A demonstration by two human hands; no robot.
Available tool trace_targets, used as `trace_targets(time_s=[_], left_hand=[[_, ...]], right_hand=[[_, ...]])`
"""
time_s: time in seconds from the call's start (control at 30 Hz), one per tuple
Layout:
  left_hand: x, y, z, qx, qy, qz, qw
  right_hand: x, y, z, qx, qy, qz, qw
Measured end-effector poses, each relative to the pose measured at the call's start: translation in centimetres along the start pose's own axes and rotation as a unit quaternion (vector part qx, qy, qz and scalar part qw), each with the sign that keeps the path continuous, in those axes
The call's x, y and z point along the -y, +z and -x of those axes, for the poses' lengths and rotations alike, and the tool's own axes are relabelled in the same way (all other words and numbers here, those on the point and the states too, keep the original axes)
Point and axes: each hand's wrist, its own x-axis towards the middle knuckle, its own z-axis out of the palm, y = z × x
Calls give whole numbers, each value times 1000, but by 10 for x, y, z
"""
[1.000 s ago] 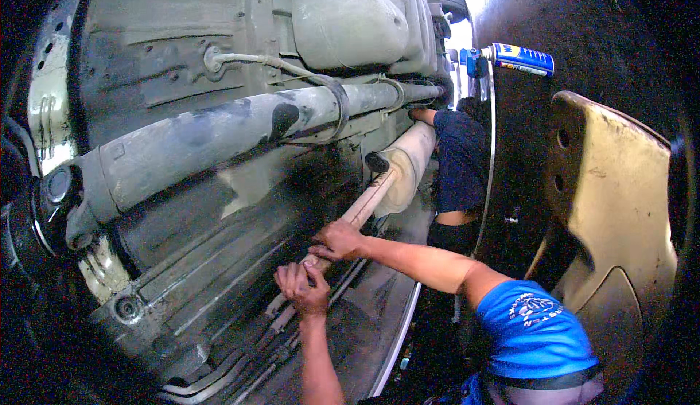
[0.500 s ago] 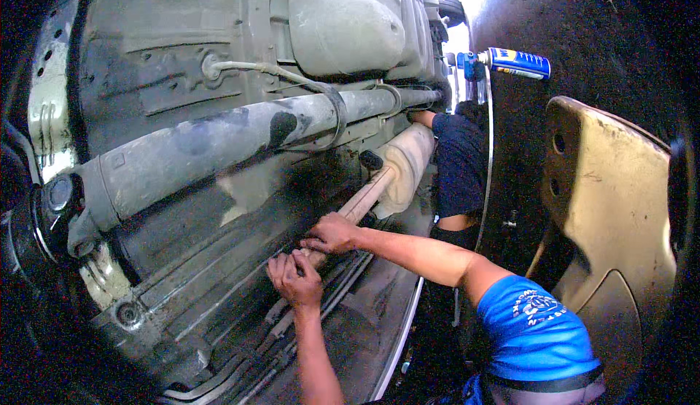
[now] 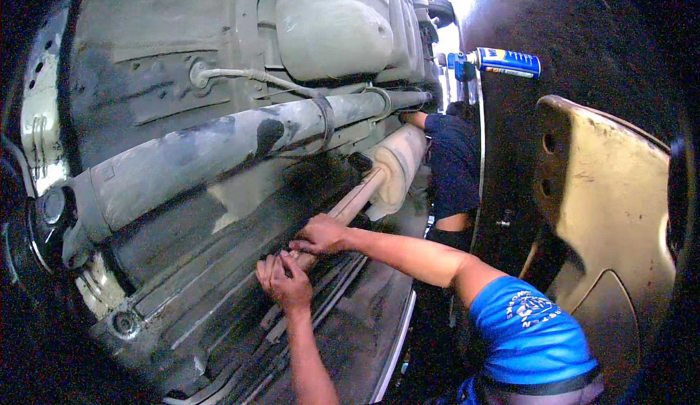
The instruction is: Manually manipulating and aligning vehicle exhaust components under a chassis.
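A pale exhaust pipe (image 3: 359,198) runs along the vehicle's underside up to a muffler (image 3: 399,163). My right hand (image 3: 321,234) is closed over the pipe at its near part. Just below and to the left of it, my left hand (image 3: 284,281) has its fingers curled round the near end of the pipe. The two hands almost touch, and the pipe's very end is hidden behind the fingers. Above them a thick grey driveshaft (image 3: 204,146) crosses the underside.
Beyond the muffler, a co-worker in a dark shirt (image 3: 453,161) reaches up to the underside. A rounded grey tank (image 3: 332,29) is at the top. Thin lines (image 3: 339,288) run beside the pipe. At right are a blue spray can (image 3: 510,63) and a tan panel (image 3: 609,186).
The whole view has shifted slightly, so things sit a little further left. Both my hands keep their hold on the pipe, with little visible movement along it.
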Motion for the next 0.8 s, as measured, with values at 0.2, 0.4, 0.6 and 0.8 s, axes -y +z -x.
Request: trace_targets(time_s=[0.2,0.4,0.6,0.8], left_hand=[[-6,5,9,-102,157,-39,982],[19,21,49,-121,210,-3,970],[7,16,52,-64,191,-9,980],[13,16,42,-120,180,-24,976]], right_hand=[[3,-1,16,-15,-20,25,999],[-4,29,41,-34,-52,43,997],[-7,35,52,-68,-50,34,996],[-5,32,36,-49,-26,39,998]])
